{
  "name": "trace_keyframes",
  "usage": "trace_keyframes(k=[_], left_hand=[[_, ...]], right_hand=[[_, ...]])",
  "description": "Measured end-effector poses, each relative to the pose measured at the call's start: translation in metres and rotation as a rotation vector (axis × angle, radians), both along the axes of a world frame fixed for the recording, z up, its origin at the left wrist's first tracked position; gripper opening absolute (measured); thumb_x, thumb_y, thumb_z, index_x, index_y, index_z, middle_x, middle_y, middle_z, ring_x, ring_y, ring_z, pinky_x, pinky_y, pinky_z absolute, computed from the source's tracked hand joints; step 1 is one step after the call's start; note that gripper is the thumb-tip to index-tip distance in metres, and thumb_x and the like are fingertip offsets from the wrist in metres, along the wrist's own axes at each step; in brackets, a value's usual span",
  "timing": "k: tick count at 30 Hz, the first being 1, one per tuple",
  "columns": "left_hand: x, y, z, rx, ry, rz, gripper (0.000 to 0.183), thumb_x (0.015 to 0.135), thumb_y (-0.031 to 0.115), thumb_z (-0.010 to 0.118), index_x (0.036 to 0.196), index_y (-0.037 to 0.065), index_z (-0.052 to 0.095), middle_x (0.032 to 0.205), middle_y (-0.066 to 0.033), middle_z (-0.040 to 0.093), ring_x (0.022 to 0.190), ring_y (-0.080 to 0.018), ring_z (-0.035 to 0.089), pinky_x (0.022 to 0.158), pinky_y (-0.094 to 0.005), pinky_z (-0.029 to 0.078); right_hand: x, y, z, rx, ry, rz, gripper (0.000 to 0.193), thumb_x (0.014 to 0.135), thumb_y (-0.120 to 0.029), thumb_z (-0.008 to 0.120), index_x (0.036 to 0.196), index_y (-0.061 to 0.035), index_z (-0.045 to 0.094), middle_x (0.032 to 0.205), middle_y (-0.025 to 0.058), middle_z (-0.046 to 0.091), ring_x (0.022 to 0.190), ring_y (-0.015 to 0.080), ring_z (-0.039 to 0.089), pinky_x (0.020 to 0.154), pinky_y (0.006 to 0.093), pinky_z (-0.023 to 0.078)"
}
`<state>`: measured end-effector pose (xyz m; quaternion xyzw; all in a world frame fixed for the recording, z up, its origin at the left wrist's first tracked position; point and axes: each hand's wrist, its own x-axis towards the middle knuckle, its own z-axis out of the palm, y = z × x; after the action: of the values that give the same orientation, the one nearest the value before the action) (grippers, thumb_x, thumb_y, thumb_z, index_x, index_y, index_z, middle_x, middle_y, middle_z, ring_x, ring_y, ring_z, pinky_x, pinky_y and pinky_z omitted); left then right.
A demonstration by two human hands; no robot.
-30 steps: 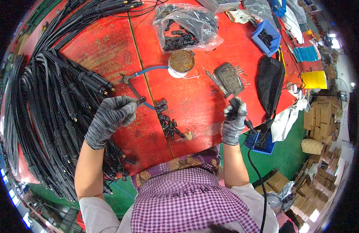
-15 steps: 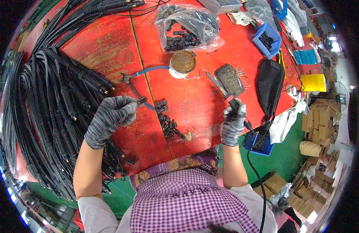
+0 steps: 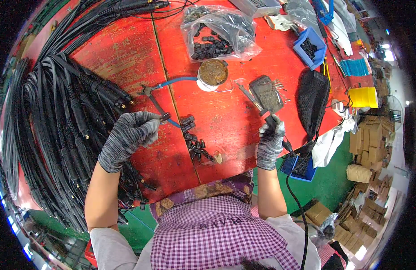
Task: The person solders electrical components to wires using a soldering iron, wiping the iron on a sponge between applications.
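Note:
A soldering iron [image 3: 269, 118] rests in the closed fingers of my gloved right hand [image 3: 270, 143], its metal rod slanting up and to the left over the table, beside a dark sponge-like pad [image 3: 265, 93]. My gloved left hand [image 3: 131, 137] pinches a small black connector part [image 3: 165, 117] between thumb and fingertips. Just past that part lie blue-handled pliers [image 3: 174, 81], partly hidden by it. Several loose black connector pieces [image 3: 196, 145] are scattered to its right. A round tin of brown, crusted material [image 3: 213, 74] stands farther up, between my hands.
Thick bundles of black cables [image 3: 55, 130] cover the left side of the red table [image 3: 122, 49]. A clear bag of black parts [image 3: 217, 38] lies at the back. Blue bins [image 3: 318, 39] and a black mesh pouch [image 3: 312, 101] are at right. The iron's cord [image 3: 299, 202] hangs past my right arm.
Both hands keep almost the same place and grip. The tip of the soldering iron has shifted very slightly down and to the right.

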<state>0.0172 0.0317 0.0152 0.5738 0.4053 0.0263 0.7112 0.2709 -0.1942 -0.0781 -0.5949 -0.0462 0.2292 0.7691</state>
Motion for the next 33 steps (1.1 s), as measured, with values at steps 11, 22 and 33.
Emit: trace_keyframes(k=[11,22,33], left_hand=[[0.003,0.000,0.004,0.028,0.004,-0.006,0.017,0.084,0.016,0.052,0.084,0.000,0.057,0.061,-0.0004,0.053,0.053,-0.0066,0.047,0.049,-0.0209,0.038],[0.000,0.003,0.009,0.061,-0.104,-0.011,0.018,0.084,0.013,0.049,0.089,-0.002,0.056,0.057,-0.0010,0.051,0.047,-0.0077,0.044,0.044,-0.0218,0.035],[0.001,0.013,0.010,0.040,-0.272,0.066,0.019,0.085,0.015,0.047,0.079,0.000,0.056,0.056,-0.0004,0.051,0.048,-0.0072,0.045,0.047,-0.0214,0.036]], right_hand=[[0.004,0.001,0.006,0.019,-0.022,-0.012,0.043,0.083,-0.043,0.050,0.102,-0.0037,0.054,0.067,0.0027,0.055,0.054,0.0115,0.049,0.048,0.0217,0.038],[-0.018,0.011,0.068,0.410,0.535,0.204,0.043,0.086,-0.043,0.043,0.100,-0.0048,0.055,0.065,0.0046,0.052,0.050,0.0135,0.045,0.042,0.0245,0.037],[-0.072,0.033,0.090,0.384,0.538,0.385,0.044,0.087,-0.044,0.042,0.101,-0.0045,0.055,0.066,0.0076,0.055,0.052,0.0153,0.049,0.043,0.0252,0.039]])
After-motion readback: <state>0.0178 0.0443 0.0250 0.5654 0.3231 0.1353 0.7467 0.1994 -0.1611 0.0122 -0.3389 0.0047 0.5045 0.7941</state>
